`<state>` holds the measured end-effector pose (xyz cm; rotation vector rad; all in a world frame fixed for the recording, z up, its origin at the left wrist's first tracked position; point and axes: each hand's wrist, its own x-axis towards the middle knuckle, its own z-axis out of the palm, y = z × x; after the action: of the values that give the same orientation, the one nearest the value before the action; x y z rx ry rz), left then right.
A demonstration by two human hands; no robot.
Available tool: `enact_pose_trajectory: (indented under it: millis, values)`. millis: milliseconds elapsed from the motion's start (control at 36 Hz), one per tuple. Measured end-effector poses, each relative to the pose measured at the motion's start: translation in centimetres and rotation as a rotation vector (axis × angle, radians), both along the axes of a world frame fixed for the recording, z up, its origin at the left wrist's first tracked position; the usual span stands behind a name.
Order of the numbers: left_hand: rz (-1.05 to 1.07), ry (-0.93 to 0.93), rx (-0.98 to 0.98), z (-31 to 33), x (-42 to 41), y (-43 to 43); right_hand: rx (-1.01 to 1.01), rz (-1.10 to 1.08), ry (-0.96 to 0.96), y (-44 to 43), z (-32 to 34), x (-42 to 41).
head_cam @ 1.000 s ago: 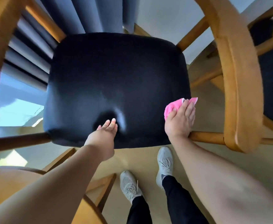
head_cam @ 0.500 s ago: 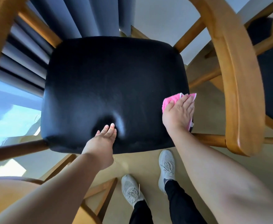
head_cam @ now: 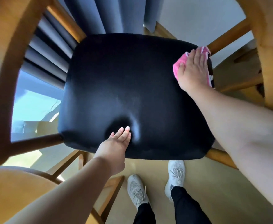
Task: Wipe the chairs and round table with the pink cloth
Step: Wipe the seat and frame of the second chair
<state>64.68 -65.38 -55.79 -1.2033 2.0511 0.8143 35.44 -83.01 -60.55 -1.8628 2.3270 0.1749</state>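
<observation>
Right hand [head_cam: 193, 68] flat on pink cloth [head_cam: 177, 66] — cloth mostly hidden beneath it, left hand [head_cam: 116, 141] open, fingers pressing black seat [head_cam: 132, 86]

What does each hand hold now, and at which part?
Neither hand grips anything. The right hand lies flat on the middle of the pink fluffy cloth, pressing it onto the black padded seat; the left hand only touches the seat's front.

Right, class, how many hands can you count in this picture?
2. The left hand presses the black seat near its front edge, denting it. The right hand lies flat on the pink cloth at the seat's far right corner.
</observation>
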Motion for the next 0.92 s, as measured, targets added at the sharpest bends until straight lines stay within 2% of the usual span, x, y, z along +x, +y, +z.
enact_pose_trajectory:
  millis: [56,250,417,528,778,917]
  values:
    - [-0.011,-0.006,-0.004,0.1,-0.1,0.0,-0.02,0.068,-0.011,-2.0,0.0,-0.1]
    - [0.102,0.044,-0.006,0.1,0.0,0.0,-0.139,0.089,-0.183,-5.5,0.1,0.7]
    - [0.183,0.08,-0.058,1.6,-0.1,0.1,-0.194,-0.143,-0.394,-7.6,3.7,-0.4]
    - [0.281,0.083,-0.146,4.1,-0.2,0.2,-0.193,-0.144,-0.497,-7.2,7.3,-0.2]
    - [0.535,0.098,-0.353,15.9,-1.0,-0.7,-0.075,-0.11,-0.857,-0.8,18.6,4.4]
    - [0.717,0.274,-0.548,25.7,-3.3,0.7,-0.095,-0.015,-1.048,4.4,28.3,5.8]
